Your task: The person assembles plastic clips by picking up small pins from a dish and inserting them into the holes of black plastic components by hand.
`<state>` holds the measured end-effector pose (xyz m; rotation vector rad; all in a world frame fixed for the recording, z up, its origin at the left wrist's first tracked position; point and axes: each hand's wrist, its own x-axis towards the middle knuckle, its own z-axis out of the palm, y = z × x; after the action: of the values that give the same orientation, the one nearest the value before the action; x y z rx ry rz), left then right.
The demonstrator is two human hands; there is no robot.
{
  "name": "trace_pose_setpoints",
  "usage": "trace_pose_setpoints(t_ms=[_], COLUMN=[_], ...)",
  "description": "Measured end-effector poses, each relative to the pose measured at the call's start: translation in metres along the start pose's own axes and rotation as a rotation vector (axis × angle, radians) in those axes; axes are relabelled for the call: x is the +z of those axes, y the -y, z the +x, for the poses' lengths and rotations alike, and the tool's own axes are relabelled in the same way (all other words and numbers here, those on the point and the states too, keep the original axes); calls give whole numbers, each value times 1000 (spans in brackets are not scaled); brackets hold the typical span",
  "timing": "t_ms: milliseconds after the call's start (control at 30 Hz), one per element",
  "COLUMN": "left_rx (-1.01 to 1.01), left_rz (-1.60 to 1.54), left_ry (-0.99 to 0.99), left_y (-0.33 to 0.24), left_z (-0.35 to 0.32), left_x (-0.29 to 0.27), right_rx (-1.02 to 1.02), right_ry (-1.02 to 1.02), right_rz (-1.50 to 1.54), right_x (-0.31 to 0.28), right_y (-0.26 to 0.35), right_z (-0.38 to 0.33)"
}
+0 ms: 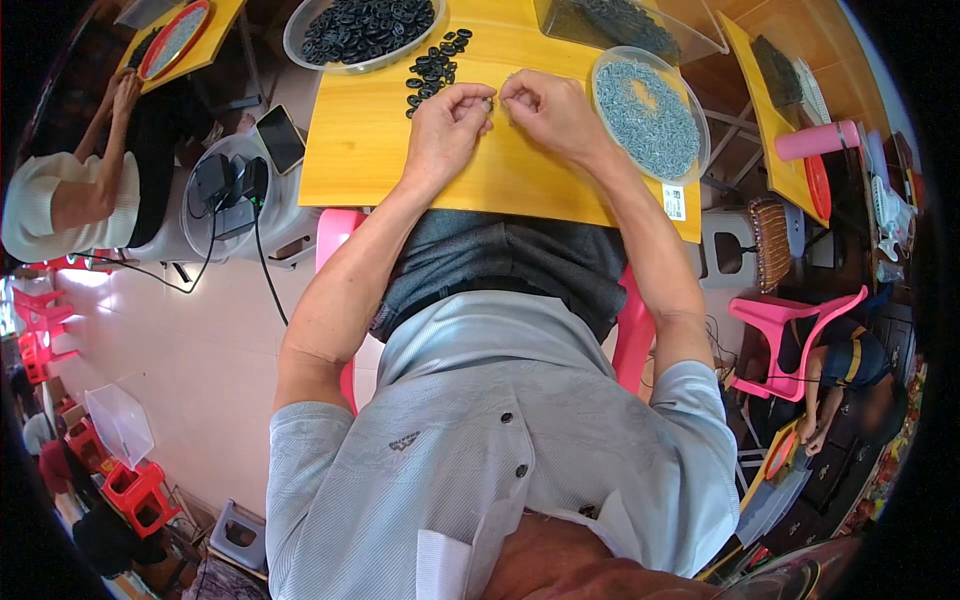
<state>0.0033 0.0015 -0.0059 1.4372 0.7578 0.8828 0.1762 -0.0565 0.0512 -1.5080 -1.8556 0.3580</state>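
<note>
Over the yellow table, my left hand is closed, thumb and index finger pinched at a tiny dark piece too small to name. Close to its right, my right hand is also closed in a pinch; what its fingertips hold is hidden. Small black oval plastic parts lie loose just beyond my left hand. More of them fill a clear round tub at the far left. Beside my right wrist stands a second clear round tub full of small silvery screw-like pieces.
A clear rectangular box with dark pieces is at the table's far right. Left of the table, a stool carries black chargers and a phone. People work at other tables on both sides. A pink bottle lies at right.
</note>
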Motion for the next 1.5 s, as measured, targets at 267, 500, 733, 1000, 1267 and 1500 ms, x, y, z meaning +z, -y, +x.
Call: trace_pose_setpoints(t_ms=[267, 500, 733, 1000, 1267, 1500], left_rx=[4, 12, 7, 6, -26, -39], left_rz=[-58, -68, -53, -23, -97, -200], left_ry=[-7, -10, -12, -3, -34, -57], left_y=[1, 2, 1, -1, 0, -3], left_z=[0, 0, 0, 0, 0, 0], left_x=[0, 0, 0, 0, 1, 0], right_rx=[175, 165, 170, 198, 287, 334], right_ry=[45, 42, 53, 74, 77, 75], right_rz=[207, 221, 231, 292, 463, 418], right_x=[6, 5, 4, 5, 10, 6], right_y=[-6, -5, -5, -7, -8, -5], right_z=[0, 0, 0, 0, -1, 0])
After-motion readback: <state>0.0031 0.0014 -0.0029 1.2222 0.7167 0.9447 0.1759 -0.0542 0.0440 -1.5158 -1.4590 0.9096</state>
